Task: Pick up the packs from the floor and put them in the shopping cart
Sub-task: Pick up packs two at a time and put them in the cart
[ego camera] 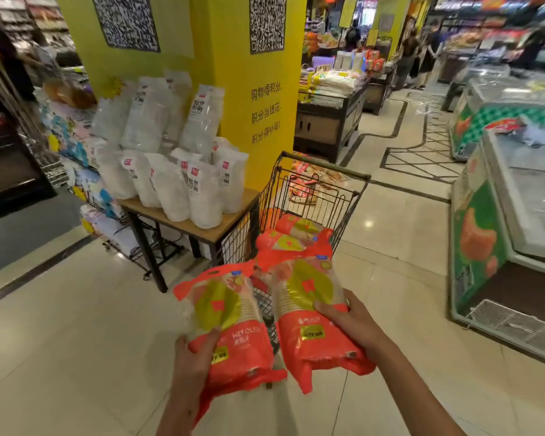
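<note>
My left hand (192,357) grips a red pack (233,325) with a yellow-green label, held over the near end of the shopping cart. My right hand (350,322) grips a second red pack (309,309) of the same kind, beside the first. The dark wire shopping cart (343,202) stands straight ahead, its far handle toward the aisle. Inside it lie more red packs (293,237), piled near the front. Beyond the cart, several red packs (309,184) lie on the floor, seen through the wire.
A wooden table (221,228) with white cup packs stands left of the cart against a yellow pillar (258,89). Freezer chests (501,234) line the right side. A wire rack (85,184) of goods stands at left. People stand far down the aisle.
</note>
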`<state>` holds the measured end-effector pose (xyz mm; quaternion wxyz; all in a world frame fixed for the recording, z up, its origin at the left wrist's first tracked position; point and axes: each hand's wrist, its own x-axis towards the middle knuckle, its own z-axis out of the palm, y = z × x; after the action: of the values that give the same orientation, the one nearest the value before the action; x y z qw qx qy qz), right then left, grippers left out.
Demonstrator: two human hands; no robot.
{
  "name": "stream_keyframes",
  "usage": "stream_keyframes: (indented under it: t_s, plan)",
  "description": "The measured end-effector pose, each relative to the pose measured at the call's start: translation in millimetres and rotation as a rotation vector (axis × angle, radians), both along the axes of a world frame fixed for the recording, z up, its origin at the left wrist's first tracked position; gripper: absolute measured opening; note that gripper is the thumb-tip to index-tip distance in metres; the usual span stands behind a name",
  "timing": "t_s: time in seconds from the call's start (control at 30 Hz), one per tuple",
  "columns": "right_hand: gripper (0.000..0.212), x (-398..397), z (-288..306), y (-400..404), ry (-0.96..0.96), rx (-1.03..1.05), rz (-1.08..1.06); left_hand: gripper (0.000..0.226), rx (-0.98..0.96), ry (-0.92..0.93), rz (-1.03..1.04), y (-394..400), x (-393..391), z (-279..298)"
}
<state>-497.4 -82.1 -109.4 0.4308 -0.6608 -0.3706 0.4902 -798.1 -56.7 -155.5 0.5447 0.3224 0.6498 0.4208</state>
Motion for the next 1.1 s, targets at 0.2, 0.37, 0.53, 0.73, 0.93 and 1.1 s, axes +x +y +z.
stream_keyframes:
  t_s: [0.2,0.37,0.53,0.73,0.93,1.1]
  plan:
    - [0.068,106.6,1.6,126.7,-0.003,0.022,-0.023,0.046,0.089,0.01,-0.044,131.2,105.7,15.4]
    - [0.069,200.6,-9.9,239.1,0.006,0.027,0.04,0.051,0.092,0.025,-0.028,232.1,193.9,0.0]
    - [0.051,294.7,-21.9,343.8,-0.015,-0.005,0.096,0.078,0.067,0.093,0.062,313.7,274.6,-20.1]
    - [0.052,373.4,-50.2,472.1,0.014,-0.051,0.113,0.104,-0.042,0.102,0.211,392.9,324.8,-69.8]
    - [0.063,378.6,-113.0,597.4,0.031,-0.147,0.331,0.106,-0.251,0.137,0.404,447.7,358.1,-140.9]
    - [0.072,351.1,-180.7,661.1,-0.023,-0.247,0.539,0.092,-0.303,0.151,0.506,468.5,385.5,-168.2]
